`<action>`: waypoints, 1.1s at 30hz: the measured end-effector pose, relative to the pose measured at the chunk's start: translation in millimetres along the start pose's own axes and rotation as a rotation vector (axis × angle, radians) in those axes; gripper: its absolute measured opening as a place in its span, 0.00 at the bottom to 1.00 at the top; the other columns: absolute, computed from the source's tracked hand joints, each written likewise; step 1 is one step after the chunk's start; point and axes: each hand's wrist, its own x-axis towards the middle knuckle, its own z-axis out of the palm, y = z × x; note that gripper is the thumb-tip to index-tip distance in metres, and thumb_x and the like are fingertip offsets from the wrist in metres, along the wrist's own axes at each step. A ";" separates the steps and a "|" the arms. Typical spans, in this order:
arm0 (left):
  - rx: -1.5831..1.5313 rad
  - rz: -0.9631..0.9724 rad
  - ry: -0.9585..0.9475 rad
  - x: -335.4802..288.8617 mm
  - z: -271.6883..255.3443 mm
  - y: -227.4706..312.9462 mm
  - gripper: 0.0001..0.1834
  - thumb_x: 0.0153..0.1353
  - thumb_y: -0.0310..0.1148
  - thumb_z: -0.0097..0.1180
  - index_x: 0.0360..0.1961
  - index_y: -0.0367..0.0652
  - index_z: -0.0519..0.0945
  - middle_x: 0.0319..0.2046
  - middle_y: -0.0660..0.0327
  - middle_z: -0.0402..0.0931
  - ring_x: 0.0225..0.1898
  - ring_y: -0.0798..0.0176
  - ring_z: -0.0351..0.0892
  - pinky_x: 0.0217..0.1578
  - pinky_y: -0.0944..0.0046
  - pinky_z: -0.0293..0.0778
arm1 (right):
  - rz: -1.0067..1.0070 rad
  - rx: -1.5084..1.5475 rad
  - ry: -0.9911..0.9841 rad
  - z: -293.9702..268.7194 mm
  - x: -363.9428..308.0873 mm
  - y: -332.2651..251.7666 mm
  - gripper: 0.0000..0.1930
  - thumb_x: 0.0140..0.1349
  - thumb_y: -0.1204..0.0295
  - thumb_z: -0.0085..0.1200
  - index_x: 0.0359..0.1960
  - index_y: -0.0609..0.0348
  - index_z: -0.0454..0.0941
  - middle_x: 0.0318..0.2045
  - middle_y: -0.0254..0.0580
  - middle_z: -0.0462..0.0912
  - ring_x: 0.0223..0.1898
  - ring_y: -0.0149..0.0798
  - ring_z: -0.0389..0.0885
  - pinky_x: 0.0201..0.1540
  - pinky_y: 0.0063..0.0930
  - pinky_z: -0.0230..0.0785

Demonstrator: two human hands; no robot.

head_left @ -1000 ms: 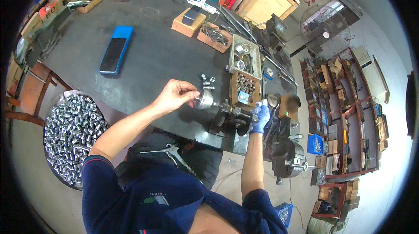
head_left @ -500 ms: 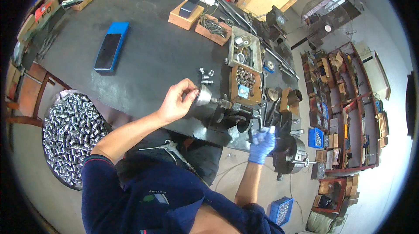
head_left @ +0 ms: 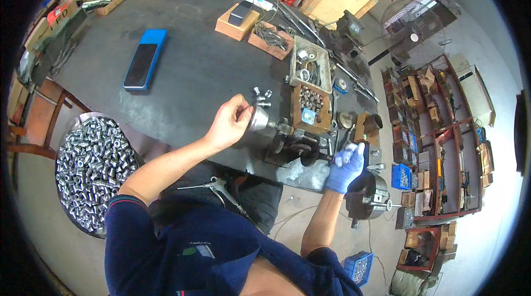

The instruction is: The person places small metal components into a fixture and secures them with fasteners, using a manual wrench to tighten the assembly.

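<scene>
My bare left hand [head_left: 230, 122] is closed in a pinch at the wide end of a cone-shaped metal chuck [head_left: 259, 118]. What its fingertips hold, if anything, is hidden. The chuck belongs to a small bench fixture [head_left: 296, 144] with a dark shaft and round wheel, close to the table's front edge. Beyond the chuck lie several small shiny metal fittings [head_left: 262, 96]. To the right, my right hand [head_left: 345, 169], in a bluish glove, has its fingers curled by the fixture's right end; whatever they close around cannot be made out.
A round tub [head_left: 136, 155] heaped with metal fittings stands at left. On the dark table [head_left: 188, 47] are a blue-cased device [head_left: 145, 59], a wooden box of fittings [head_left: 312, 128] and a tray of tools [head_left: 329, 85]. A heavy round machine [head_left: 371, 194] sits right of my gloved hand.
My right hand has moved right and slightly away from me, its fingers still curled. My left hand stays at the chuck, with only a slight shift.
</scene>
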 end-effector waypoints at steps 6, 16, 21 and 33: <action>0.005 -0.115 0.019 2.5 -2.5 -3.2 0.08 0.59 0.26 0.50 0.24 0.37 0.67 0.19 0.69 0.63 0.23 0.76 0.61 0.23 0.72 0.60 | 0.219 -0.048 0.231 -57.3 -27.5 47.8 0.18 0.62 0.57 0.47 0.21 0.57 0.71 0.08 0.26 0.61 0.07 0.23 0.54 0.07 0.16 0.45; -0.158 -0.332 -0.168 18.5 -19.0 -0.9 0.07 0.58 0.30 0.51 0.26 0.39 0.71 0.19 0.67 0.67 0.22 0.74 0.67 0.20 0.73 0.65 | 0.037 -0.222 0.128 6.9 72.9 41.5 0.15 0.63 0.62 0.45 0.19 0.52 0.69 0.10 0.24 0.64 0.08 0.21 0.58 0.08 0.17 0.47; -0.173 -0.358 -0.117 15.6 -35.9 -1.4 0.08 0.57 0.30 0.51 0.27 0.37 0.71 0.21 0.65 0.70 0.21 0.73 0.69 0.21 0.73 0.67 | -0.003 0.013 -0.028 -13.4 0.4 5.3 0.15 0.66 0.63 0.41 0.24 0.57 0.71 0.09 0.24 0.59 0.07 0.21 0.54 0.07 0.14 0.46; 0.827 -0.378 0.530 -132.3 -266.2 6.8 0.07 0.50 0.29 0.51 0.26 0.34 0.75 0.18 0.53 0.74 0.21 0.59 0.75 0.25 0.60 0.70 | 0.320 0.077 -0.070 -79.6 8.0 76.0 0.12 0.63 0.60 0.44 0.25 0.50 0.72 0.15 0.23 0.69 0.13 0.21 0.64 0.11 0.15 0.52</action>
